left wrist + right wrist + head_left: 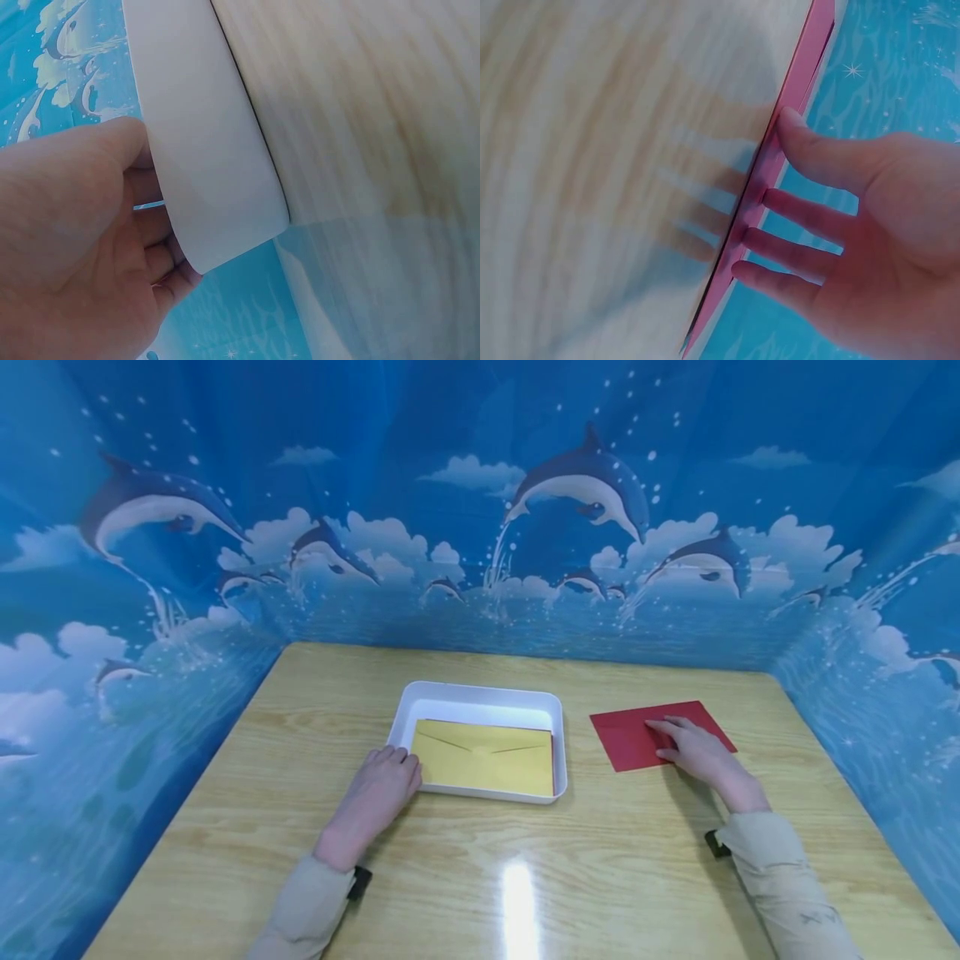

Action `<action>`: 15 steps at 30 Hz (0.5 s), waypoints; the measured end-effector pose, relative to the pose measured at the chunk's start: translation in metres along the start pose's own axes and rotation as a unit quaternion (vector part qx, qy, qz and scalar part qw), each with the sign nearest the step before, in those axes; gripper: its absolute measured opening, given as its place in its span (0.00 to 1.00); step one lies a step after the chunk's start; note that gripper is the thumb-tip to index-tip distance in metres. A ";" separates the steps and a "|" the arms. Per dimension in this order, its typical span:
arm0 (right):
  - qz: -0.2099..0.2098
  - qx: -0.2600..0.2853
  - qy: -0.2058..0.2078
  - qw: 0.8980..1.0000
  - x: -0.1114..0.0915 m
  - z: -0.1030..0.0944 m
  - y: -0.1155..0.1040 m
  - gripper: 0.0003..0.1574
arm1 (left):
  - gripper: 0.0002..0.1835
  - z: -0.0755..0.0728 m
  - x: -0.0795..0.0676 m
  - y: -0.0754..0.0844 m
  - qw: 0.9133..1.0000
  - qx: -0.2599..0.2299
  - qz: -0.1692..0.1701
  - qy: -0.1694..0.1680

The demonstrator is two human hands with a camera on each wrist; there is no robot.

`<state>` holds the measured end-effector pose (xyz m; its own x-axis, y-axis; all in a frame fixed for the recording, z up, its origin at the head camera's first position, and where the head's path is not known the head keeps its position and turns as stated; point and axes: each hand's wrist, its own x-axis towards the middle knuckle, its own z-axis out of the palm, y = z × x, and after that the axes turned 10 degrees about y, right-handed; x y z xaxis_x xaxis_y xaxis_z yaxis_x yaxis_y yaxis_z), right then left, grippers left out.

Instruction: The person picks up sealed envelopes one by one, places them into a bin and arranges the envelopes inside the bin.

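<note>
A white rectangular tray point(483, 695) stands mid-table, with a yellow envelope point(483, 762) lying flap side up inside. Beneath the yellow one, a thin red edge point(554, 766) shows at its right side. My left hand point(381, 787) grips the tray's near left corner, its fingers bent over the rim; the tray's outer wall point(202, 150) fills the middle of the left wrist view. To the right of the tray, a red envelope point(626, 739) lies flat on the table. My right hand point(701, 753) rests on it with spread fingertips, thumb and fingers touching its upper face.
The wood-grain table point(480, 877) carries these things. Behind it and at both sides hangs a blue curtain point(465, 510) printed with dolphins and clouds. Dark wrist devices sit at both cuffs, and a bright light reflection point(519, 910) shows at the table's front.
</note>
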<state>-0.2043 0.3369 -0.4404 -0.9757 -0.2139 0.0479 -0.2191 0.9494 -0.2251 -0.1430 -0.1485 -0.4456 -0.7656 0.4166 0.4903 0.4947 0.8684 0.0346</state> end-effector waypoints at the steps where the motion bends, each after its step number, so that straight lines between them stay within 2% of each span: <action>1: 0.000 -0.001 0.000 1.000 0.000 0.000 0.000 0.39 | 0.09 0.000 0.000 0.000 1.000 0.001 0.001 -0.001; 15: -0.007 -0.010 0.021 1.000 -0.009 0.005 -0.012 0.37 | 0.08 0.002 -0.001 -0.002 1.000 0.010 0.010 -0.007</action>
<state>-0.1929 0.3265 -0.4430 -0.9715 -0.2183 0.0920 -0.2329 0.9509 -0.2036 -0.1441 -0.1501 -0.4477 -0.7608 0.4383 0.4786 0.5023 0.8647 0.0067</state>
